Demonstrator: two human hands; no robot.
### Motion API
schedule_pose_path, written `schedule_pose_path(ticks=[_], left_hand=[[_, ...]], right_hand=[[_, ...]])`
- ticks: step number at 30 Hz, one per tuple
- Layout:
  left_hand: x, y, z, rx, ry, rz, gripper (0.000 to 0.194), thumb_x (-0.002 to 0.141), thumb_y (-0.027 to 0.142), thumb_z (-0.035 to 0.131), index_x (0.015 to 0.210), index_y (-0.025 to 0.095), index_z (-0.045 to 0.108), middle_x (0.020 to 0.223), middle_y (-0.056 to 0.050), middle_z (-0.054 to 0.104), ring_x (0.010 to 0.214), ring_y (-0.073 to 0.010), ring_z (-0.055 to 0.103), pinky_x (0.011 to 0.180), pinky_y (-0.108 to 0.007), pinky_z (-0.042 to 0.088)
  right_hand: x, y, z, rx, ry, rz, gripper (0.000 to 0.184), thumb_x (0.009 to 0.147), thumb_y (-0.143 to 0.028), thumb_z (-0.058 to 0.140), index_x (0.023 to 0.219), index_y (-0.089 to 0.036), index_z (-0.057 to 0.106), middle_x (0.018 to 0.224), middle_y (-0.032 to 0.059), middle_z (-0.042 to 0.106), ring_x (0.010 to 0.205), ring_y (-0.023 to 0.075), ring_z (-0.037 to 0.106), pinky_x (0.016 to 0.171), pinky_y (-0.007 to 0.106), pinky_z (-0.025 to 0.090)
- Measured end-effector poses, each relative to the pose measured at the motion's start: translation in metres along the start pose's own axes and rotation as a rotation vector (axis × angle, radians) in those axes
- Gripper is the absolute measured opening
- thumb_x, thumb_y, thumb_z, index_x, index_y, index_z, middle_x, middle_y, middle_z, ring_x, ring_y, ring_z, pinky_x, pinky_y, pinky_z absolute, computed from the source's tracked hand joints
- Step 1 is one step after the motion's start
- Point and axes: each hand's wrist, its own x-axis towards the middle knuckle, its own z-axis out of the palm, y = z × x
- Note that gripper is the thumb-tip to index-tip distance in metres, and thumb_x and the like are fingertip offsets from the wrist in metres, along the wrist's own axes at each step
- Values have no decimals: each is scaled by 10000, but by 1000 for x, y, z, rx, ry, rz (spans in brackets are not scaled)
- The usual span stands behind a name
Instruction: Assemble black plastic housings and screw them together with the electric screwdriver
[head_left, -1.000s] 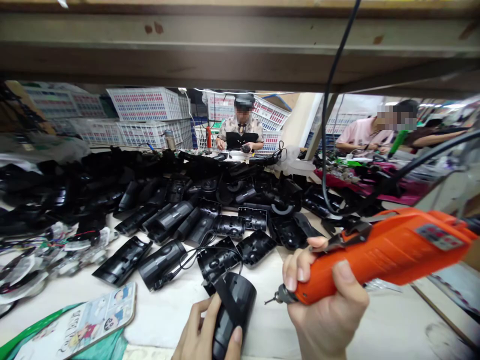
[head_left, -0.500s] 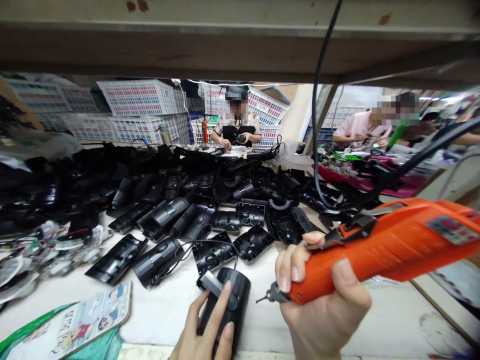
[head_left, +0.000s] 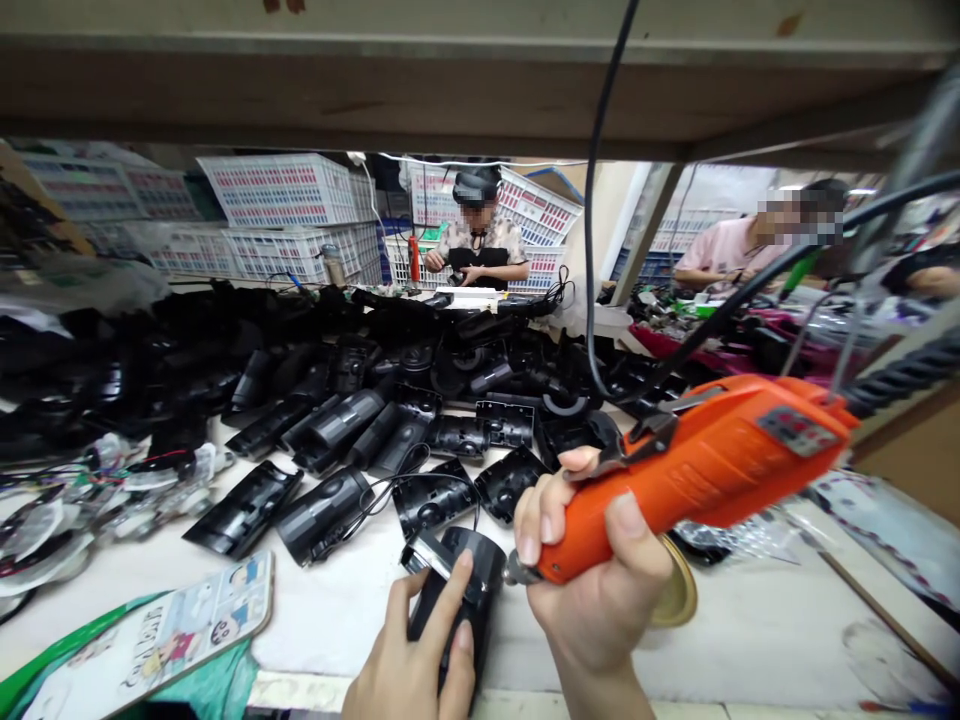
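Note:
My left hand [head_left: 421, 645] is closed around a black plastic housing [head_left: 484, 562] near the table's front edge, its fingers lying over the top and side. A thin black cable runs from the housing's far end. In my right hand [head_left: 611, 585] is an orange electric screwdriver [head_left: 697, 455], tilted with its nose down to the left. Its metal nose sits right beside the housing's right side; whether the bit touches cannot be told, since the tip is hardly visible.
Black housing shells [head_left: 244, 508] lie heaped across the table. Wired clear-plastic parts [head_left: 150, 490] are at left, near a cartoon-printed phone [head_left: 169, 640]. A round gold dish [head_left: 675, 590] shows behind my right hand. A black cable [head_left: 598, 200] hangs from the shelf [head_left: 337, 90]. Two people sit beyond.
The screwdriver has moved left and slightly down, bringing its nose against or close to the housing. My left hand keeps its hold. The gold dish has come into view.

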Motion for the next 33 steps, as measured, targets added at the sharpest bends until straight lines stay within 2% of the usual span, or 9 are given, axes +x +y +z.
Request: schedule_pose_path(ticks=[3,9,13,16,19,26,33], left_hand=[[0,-1,2,-5,10,-3,513,1066,282,259,1474,421,536,1214,-94,627,880,-192,771,623,-287,633],[0,-4,0,-85,-3,-15,515,1073,307,238,1474,387,550,1205,-104,602,885,-194,760,641,-286,629],[0,-6,0,-103,-32,-32,530,1072,285,220,1503,430,492,1206,-90,604,841,-187,756,634,-293,625],[0,-10,4,-161,-46,-55,529,1077,312,207,1526,420,464,1236,-92,586,819,-171,750,715,-307,641],[-2,-13,7,-191,-44,-62,522,1079,377,206,1525,399,477,1253,-101,570,882,-195,753,755,-341,650],[-2,-12,6,-149,-8,-38,516,1079,399,201,1481,442,521,1230,-98,561,926,-234,755,708,-394,657],[-2,-11,3,-72,14,17,512,1080,367,215,1485,405,527,1182,-93,563,832,-201,764,610,-326,637]], right_hand=[[-2,3,1,13,-19,3,271,827,-470,713,903,-211,695,504,-71,537,358,96,470,378,199,397],[-2,5,3,3,-11,3,255,824,-453,716,900,-212,694,504,-73,542,358,94,473,388,200,398],[-1,5,4,-3,-6,-5,243,828,-447,705,899,-216,684,503,-75,540,355,94,470,384,201,390],[-1,4,3,8,-11,-2,246,830,-449,712,904,-216,689,505,-73,546,359,91,474,391,196,390],[0,3,3,5,-4,0,254,824,-454,712,895,-211,692,504,-72,543,361,92,471,396,197,397],[-3,5,3,53,-28,32,251,831,-465,736,898,-223,721,512,-68,549,377,81,490,407,175,407],[-8,13,5,74,-88,54,235,843,-450,757,926,-232,737,543,-70,557,389,72,503,419,167,408]])
